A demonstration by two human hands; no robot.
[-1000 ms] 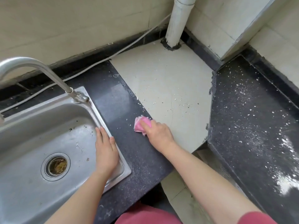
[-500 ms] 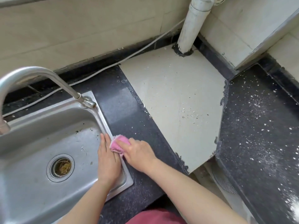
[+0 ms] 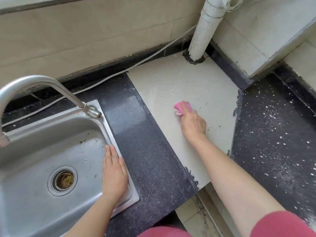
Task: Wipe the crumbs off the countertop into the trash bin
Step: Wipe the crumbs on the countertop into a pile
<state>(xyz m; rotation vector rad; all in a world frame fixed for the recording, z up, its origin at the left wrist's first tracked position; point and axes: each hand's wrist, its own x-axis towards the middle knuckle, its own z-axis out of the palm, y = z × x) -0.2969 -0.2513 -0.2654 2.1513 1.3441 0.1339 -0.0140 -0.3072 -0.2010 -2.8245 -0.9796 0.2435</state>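
Beige tiled wall, white pipe

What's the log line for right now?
right hand: wiping pale tile with pink cloth | left hand: on sink edge | crumbs: remain

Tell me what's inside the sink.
The sink holds a drain strainer with brownish debris and scattered specks. The left hand rests over its right rim, hiding what is underneath.

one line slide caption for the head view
Right hand presses a pink cloth on the crumb-strewn pale tile; left hand rests on the sink rim.
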